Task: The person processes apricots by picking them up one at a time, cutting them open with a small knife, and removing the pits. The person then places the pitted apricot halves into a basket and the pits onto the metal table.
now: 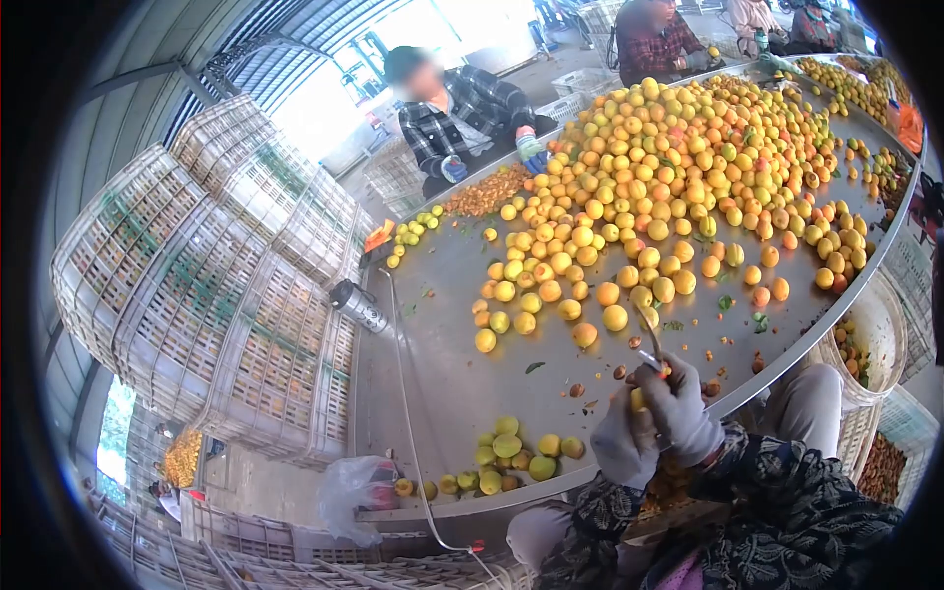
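Both my hands are gloved in grey and close together over the near edge of the metal table (442,364). My right hand (685,411) is closed round a small knife (649,339), its curved blade pointing up and away. My left hand (627,441) is closed on an apricot (637,400); only a yellow sliver of it shows between the gloves. Beyond the hands spreads a big heap of orange-yellow apricots (669,167). Brown pits (576,390) and leaf scraps lie near my hands. A group of greenish apricots (506,445) sits to the left.
Across the table a person in a plaid shirt (457,113) works with gloved hands beside a pile of orange pieces (487,192). Stacked plastic crates (226,295) stand left. A bottle (357,305) and thin pipe (401,383) are on the table; a bucket (875,339) is at right.
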Demonstrator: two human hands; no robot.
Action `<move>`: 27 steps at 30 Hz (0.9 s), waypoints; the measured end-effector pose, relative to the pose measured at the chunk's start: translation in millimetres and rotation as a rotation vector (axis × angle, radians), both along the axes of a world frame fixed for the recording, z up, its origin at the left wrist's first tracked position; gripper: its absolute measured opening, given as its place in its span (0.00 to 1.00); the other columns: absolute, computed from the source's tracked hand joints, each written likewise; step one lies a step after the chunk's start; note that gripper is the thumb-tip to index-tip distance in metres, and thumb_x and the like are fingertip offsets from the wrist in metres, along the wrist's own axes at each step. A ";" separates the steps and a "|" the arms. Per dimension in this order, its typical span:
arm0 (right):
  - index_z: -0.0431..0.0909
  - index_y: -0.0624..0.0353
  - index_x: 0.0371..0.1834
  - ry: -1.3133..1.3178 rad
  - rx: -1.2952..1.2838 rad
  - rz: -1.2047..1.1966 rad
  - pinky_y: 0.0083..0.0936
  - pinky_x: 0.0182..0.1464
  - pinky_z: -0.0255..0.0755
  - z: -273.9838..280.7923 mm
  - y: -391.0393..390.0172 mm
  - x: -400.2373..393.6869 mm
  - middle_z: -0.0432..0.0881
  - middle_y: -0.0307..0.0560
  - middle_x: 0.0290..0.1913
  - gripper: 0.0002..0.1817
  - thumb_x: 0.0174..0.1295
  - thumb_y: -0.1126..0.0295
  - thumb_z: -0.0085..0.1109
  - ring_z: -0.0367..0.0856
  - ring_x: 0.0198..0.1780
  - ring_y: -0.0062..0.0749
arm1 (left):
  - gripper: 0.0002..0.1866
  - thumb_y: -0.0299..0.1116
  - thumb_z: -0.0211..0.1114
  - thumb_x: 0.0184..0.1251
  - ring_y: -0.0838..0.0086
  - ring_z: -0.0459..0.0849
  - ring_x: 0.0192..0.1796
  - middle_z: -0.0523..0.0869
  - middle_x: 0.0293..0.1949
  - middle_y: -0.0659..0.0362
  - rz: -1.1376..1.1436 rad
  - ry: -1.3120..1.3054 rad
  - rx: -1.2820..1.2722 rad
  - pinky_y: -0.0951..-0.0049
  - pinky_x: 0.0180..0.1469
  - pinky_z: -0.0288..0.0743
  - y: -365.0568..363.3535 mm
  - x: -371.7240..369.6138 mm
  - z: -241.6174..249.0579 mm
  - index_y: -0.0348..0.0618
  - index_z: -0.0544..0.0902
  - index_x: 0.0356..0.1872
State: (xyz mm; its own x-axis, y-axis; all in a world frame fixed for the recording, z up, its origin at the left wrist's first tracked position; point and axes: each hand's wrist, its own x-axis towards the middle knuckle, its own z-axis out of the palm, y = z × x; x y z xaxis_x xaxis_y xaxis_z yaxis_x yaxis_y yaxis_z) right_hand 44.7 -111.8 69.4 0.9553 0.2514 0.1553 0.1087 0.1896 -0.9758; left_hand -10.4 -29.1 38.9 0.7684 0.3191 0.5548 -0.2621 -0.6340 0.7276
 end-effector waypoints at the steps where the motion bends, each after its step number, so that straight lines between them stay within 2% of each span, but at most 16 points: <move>1: 0.77 0.63 0.37 0.083 0.029 -0.004 0.16 0.36 0.68 -3.8 4.6 -1.1 0.76 0.35 0.28 0.06 0.61 0.71 0.59 0.73 0.33 0.15 | 0.24 0.49 0.49 0.74 0.48 0.85 0.39 0.85 0.38 0.45 -0.003 -0.019 -0.184 0.60 0.41 0.78 -1.9 0.0 0.2 0.36 0.76 0.52; 2: 0.77 0.63 0.37 0.082 0.027 -0.004 0.16 0.36 0.68 -5.6 8.8 -1.3 0.76 0.35 0.28 0.06 0.61 0.71 0.59 0.73 0.33 0.15 | 0.24 0.49 0.49 0.74 0.48 0.85 0.39 0.85 0.38 0.45 -0.003 -0.019 -0.186 0.60 0.41 0.78 -2.2 0.3 0.6 0.36 0.76 0.52; 4: 0.76 0.64 0.30 -0.164 -0.105 -0.092 0.17 0.32 0.65 -9.2 15.3 -1.5 0.72 0.35 0.23 0.05 0.62 0.74 0.57 0.69 0.31 0.13 | 0.23 0.47 0.46 0.76 0.53 0.86 0.40 0.86 0.35 0.46 0.008 -0.007 -0.385 0.63 0.41 0.77 -2.3 -0.7 1.0 0.34 0.77 0.49; 6: 0.73 0.64 0.25 -0.253 -0.172 -0.109 0.21 0.29 0.64 -8.7 18.5 2.0 0.71 0.39 0.21 0.07 0.58 0.74 0.58 0.70 0.27 0.18 | 0.22 0.45 0.46 0.76 0.58 0.86 0.40 0.85 0.35 0.47 0.023 -0.043 -0.361 0.64 0.42 0.77 4.0 1.8 -7.8 0.34 0.78 0.47; 8: 0.72 0.63 0.23 -0.378 -0.269 -0.143 0.26 0.28 0.66 -7.9 21.3 3.3 0.73 0.46 0.21 0.07 0.53 0.74 0.58 0.73 0.24 0.30 | 0.17 0.36 0.52 0.73 0.61 0.82 0.41 0.83 0.39 0.51 0.024 0.047 -0.335 0.67 0.47 0.74 9.4 -0.3 -21.1 0.35 0.76 0.53; 9: 0.72 0.63 0.23 -0.379 -0.272 -0.143 0.26 0.28 0.66 -8.6 21.4 5.2 0.73 0.46 0.21 0.07 0.53 0.74 0.58 0.73 0.24 0.30 | 0.17 0.36 0.52 0.73 0.61 0.82 0.41 0.83 0.39 0.51 0.024 0.046 -0.338 0.67 0.47 0.74 11.2 0.1 -34.6 0.35 0.76 0.53; 11: 0.73 0.62 0.23 -0.430 -0.375 -0.096 0.32 0.29 0.68 -10.3 20.1 7.6 0.75 0.52 0.22 0.06 0.49 0.73 0.59 0.73 0.24 0.43 | 0.20 0.36 0.55 0.71 0.61 0.79 0.48 0.78 0.46 0.48 0.276 -0.135 0.173 0.67 0.51 0.73 10.2 -1.4 -49.8 0.35 0.72 0.58; 12: 0.73 0.62 0.23 -0.430 -0.378 -0.092 0.32 0.29 0.68 -9.2 19.0 7.4 0.75 0.52 0.22 0.06 0.49 0.73 0.59 0.73 0.24 0.43 | 0.20 0.36 0.55 0.71 0.61 0.79 0.48 0.78 0.46 0.48 0.279 -0.133 0.170 0.67 0.51 0.73 9.9 -2.7 -56.4 0.35 0.72 0.58; 14: 0.74 0.62 0.24 -0.499 -0.447 -0.049 0.34 0.30 0.69 -5.3 16.6 8.7 0.75 0.52 0.23 0.07 0.50 0.71 0.61 0.75 0.25 0.48 | 0.12 0.34 0.48 0.76 0.61 0.83 0.36 0.82 0.32 0.51 0.279 -0.033 0.029 0.64 0.40 0.76 7.3 -0.2 -44.5 0.35 0.76 0.43; 15: 0.74 0.62 0.24 -0.499 -0.452 -0.049 0.34 0.30 0.69 -5.4 15.2 8.8 0.75 0.52 0.23 0.07 0.50 0.71 0.61 0.75 0.25 0.48 | 0.12 0.34 0.48 0.76 0.61 0.83 0.36 0.82 0.32 0.51 0.278 -0.032 0.024 0.64 0.40 0.76 7.1 0.3 -48.1 0.35 0.76 0.43; 17: 0.77 0.61 0.26 -0.487 -0.542 0.001 0.36 0.31 0.72 -7.7 13.4 10.1 0.77 0.52 0.24 0.09 0.48 0.67 0.63 0.78 0.28 0.51 | 0.10 0.32 0.55 0.70 0.54 0.83 0.36 0.82 0.34 0.50 0.024 -0.001 -0.586 0.60 0.39 0.75 10.8 7.2 -64.1 0.38 0.75 0.45; 18: 0.77 0.61 0.26 -0.483 -0.552 0.002 0.36 0.31 0.72 -9.9 13.6 11.4 0.77 0.52 0.24 0.09 0.48 0.67 0.63 0.78 0.28 0.51 | 0.10 0.32 0.55 0.70 0.54 0.83 0.36 0.82 0.34 0.50 0.022 0.003 -0.595 0.60 0.39 0.75 14.4 11.2 -74.3 0.38 0.75 0.45; 20: 0.79 0.59 0.28 -0.618 -0.638 -0.021 0.38 0.33 0.74 -15.7 13.3 15.4 0.79 0.53 0.26 0.10 0.47 0.65 0.65 0.81 0.30 0.52 | 0.13 0.33 0.61 0.65 0.51 0.83 0.38 0.83 0.35 0.50 0.023 -0.082 -0.396 0.57 0.39 0.75 15.6 17.4 -92.3 0.39 0.75 0.47; 21: 0.81 0.57 0.30 -0.601 -0.686 0.007 0.39 0.33 0.75 -15.4 12.8 16.3 0.80 0.53 0.28 0.10 0.47 0.64 0.65 0.81 0.31 0.52 | 0.14 0.34 0.62 0.63 0.54 0.84 0.40 0.84 0.36 0.50 0.095 -0.015 -0.025 0.59 0.40 0.76 18.0 12.4 -86.9 0.40 0.75 0.47; 25: 0.80 0.56 0.29 -0.655 -0.693 0.037 0.40 0.32 0.74 -11.1 11.3 17.1 0.79 0.53 0.27 0.09 0.47 0.64 0.64 0.80 0.30 0.53 | 0.18 0.34 0.63 0.63 0.54 0.84 0.43 0.83 0.40 0.49 0.029 0.077 -0.084 0.60 0.43 0.76 22.9 12.9 -90.1 0.39 0.74 0.51; 27: 0.77 0.57 0.27 -0.688 -0.671 0.066 0.41 0.30 0.72 -10.5 12.3 17.6 0.78 0.53 0.26 0.09 0.48 0.64 0.64 0.79 0.29 0.54 | 0.22 0.35 0.63 0.63 0.54 0.83 0.46 0.82 0.43 0.47 -0.081 0.152 -0.339 0.61 0.45 0.76 25.4 14.4 -92.6 0.38 0.73 0.56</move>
State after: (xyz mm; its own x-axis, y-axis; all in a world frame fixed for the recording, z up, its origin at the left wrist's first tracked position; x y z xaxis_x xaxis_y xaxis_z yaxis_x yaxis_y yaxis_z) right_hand 62.3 -99.4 58.9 0.6900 0.5415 0.4804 0.7064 -0.3591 -0.6099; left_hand 4.0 -3.7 -53.7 0.8640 0.3999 0.3059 -0.1745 -0.3321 0.9270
